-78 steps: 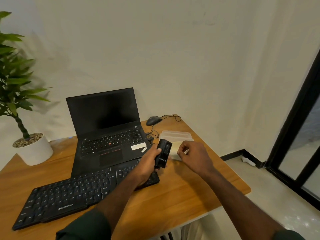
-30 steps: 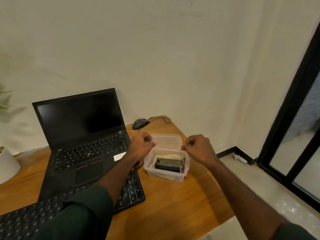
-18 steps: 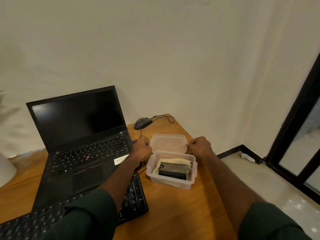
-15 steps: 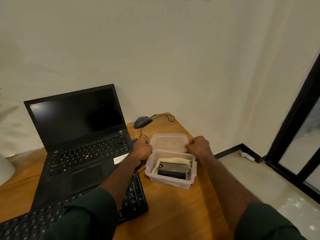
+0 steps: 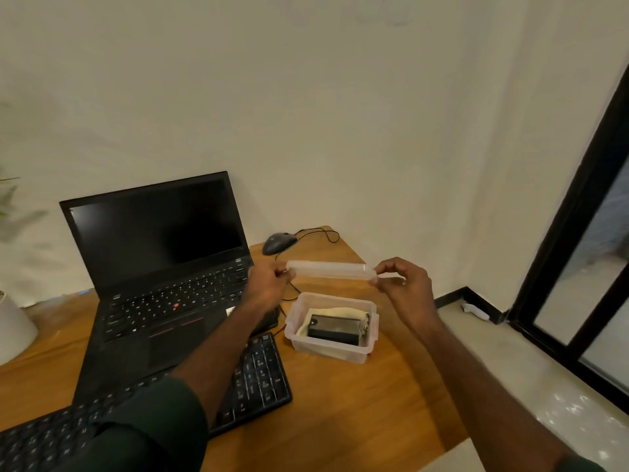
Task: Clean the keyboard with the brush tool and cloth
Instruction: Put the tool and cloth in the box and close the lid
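Note:
A clear plastic lid (image 5: 330, 270) hangs in the air, seen edge-on, above the open plastic box (image 5: 369, 349). My left hand (image 5: 269, 284) pinches its left end and my right hand (image 5: 405, 287) pinches its right end. Inside the box lies the black brush tool (image 5: 335, 330) on top of a pale yellow cloth (image 5: 343, 311). The black external keyboard (image 5: 258, 373) lies at the front left, partly under my left arm.
An open black laptop (image 5: 160, 267) stands behind the keyboard on the wooden table (image 5: 340, 420). A wired mouse (image 5: 279, 242) sits at the table's far corner. A white plant pot (image 5: 13, 330) is at the left edge. The table's right edge drops to the floor.
Both hands took hold of the lid where it lay behind the box and raised it off the table. It is now held level above the box.

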Motion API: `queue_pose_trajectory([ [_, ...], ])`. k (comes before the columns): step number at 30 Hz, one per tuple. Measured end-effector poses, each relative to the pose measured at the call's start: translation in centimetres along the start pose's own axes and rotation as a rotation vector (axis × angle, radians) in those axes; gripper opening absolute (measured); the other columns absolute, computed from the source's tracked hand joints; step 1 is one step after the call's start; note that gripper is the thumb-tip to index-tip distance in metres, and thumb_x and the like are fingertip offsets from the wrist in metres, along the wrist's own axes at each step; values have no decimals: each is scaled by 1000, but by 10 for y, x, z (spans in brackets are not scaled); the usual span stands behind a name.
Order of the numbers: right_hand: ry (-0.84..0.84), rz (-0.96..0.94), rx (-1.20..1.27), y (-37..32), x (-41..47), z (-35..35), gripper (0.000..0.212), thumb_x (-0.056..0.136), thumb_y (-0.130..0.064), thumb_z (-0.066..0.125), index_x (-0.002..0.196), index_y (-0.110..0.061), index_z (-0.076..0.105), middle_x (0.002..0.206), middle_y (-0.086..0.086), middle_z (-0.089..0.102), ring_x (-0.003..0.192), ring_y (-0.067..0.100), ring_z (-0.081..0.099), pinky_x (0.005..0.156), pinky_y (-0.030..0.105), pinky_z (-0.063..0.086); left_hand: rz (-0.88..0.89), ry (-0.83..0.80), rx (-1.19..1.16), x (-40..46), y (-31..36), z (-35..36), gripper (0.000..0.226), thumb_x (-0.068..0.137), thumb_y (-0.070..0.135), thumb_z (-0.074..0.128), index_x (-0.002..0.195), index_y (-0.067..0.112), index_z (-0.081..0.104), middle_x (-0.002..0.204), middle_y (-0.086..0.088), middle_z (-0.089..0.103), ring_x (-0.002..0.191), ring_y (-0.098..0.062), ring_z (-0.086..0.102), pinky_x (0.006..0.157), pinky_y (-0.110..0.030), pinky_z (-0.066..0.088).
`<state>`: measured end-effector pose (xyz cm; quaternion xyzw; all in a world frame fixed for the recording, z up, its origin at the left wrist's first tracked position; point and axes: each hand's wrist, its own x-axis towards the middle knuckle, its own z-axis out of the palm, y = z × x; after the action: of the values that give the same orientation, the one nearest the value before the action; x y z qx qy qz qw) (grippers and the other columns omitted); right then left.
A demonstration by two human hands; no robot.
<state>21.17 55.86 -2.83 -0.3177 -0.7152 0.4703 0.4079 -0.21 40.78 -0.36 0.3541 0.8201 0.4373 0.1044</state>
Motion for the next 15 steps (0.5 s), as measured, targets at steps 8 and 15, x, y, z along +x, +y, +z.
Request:
queue_pose_trajectory([
  [8, -87, -81, -155, 4, -61, -18, 18, 87, -8, 75, 99, -21, 75, 111, -6, 71, 101, 10, 68, 85, 26, 59, 36, -229, 3, -38, -7, -11, 46, 90, -9, 48, 113, 18, 77, 115, 7, 71, 111, -11, 60, 85, -23, 46],
  [15, -89, -142, -182, 3, -87, -21, 19, 88, -10, 72, 101, -24, 75, 104, -14, 72, 96, -1, 68, 83, 17, 57, -69, -208, -88, -55, -1, -13, 27, 97, 16, 53, 98, 19, 80, 97, 1, 73, 75, -10, 60, 64, -28, 47],
])
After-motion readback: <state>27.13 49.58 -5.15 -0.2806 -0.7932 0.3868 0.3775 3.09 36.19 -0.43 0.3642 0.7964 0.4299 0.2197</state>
